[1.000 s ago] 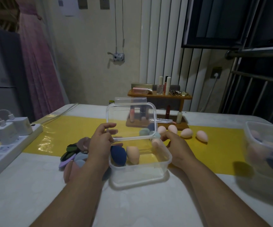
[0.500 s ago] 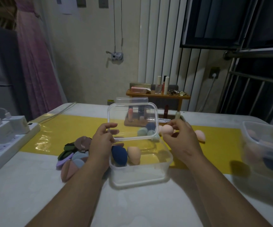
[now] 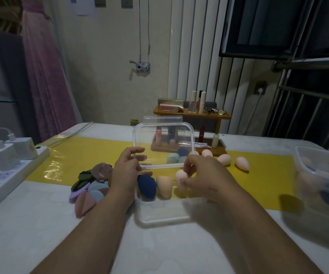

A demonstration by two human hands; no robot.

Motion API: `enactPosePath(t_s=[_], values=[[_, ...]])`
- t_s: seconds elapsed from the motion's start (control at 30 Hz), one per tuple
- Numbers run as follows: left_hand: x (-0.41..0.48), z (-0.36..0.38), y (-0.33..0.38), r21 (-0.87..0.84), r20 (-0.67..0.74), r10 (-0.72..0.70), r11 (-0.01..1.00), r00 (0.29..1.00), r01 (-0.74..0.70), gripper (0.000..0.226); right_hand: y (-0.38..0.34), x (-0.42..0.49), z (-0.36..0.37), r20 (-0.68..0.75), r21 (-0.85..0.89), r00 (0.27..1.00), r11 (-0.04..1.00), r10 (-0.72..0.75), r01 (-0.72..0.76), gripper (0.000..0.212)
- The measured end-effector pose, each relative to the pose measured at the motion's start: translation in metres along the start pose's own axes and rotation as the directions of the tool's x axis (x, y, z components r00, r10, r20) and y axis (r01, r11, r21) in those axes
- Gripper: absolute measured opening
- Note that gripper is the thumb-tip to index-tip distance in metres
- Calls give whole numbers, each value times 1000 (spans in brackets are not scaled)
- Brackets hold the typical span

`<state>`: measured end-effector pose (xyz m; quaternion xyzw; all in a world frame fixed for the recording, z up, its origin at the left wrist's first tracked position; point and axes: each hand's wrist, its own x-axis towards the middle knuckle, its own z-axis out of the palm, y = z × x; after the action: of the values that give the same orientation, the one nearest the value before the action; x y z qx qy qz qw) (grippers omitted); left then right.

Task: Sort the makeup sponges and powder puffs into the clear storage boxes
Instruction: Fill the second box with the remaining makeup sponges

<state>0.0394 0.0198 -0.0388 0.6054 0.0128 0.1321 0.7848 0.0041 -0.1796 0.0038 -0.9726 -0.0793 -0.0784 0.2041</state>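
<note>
Clear plastic, centre frame: clear storage box (image 3: 159,216) sits on the table with its lid (image 3: 163,143) stood up at the back. Left hand (image 3: 126,171) pinches the lid's lower left edge, thumb and fingers, probably to hold it up so the opening is free. Right hand (image 3: 205,175) pinches a pale pink sponge (image 3: 180,177) in its fingertips, low over the box's back half, just right of a peach sponge (image 3: 164,185) and a navy sponge (image 3: 147,185) already inside; reads as mid-drop. Can't tell if the held sponge touches the box floor. Powder puffs (image 3: 92,182) are heaped left of the box, not yet sorted, part covered by the left wrist. Loose sponges (image 3: 225,159) wait on the yellow mat (image 3: 80,155), right of the lid, near the wooden organiser (image 3: 191,149). Bluish and greenish sponges show through the lid, blurry; unclear whether they are inside the box or behind it. Second box (image 3: 321,175) is cut off by the right edge of the frame, smeared, its contents only vague pinkish and dark lumps.
</note>
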Motion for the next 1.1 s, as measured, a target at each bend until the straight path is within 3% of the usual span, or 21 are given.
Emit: enactPosePath(t_s=[0.2, 0.67, 0.83, 1.1], values=[[-2, -3, -2, -20, 0, 3, 1000, 1000, -3, 54, -8, 1, 4, 32, -129, 999, 992, -15, 19, 19], [-1, -1, -2, -22, 8, -6, 1000, 1000, 6, 54, -4, 4, 9, 31, -120, 1000, 993, -3, 6, 22], [-1, -2, -1, -20, 0, -4, 1000, 1000, 4, 54, -2, 0, 1, 35, 42, 999, 999, 26, -27, 22], [-3, -2, 1, -3, -5, -11, 1000, 1000, 11, 54, 19, 10, 5, -269, 310, 958, 951, 100, -12, 18]])
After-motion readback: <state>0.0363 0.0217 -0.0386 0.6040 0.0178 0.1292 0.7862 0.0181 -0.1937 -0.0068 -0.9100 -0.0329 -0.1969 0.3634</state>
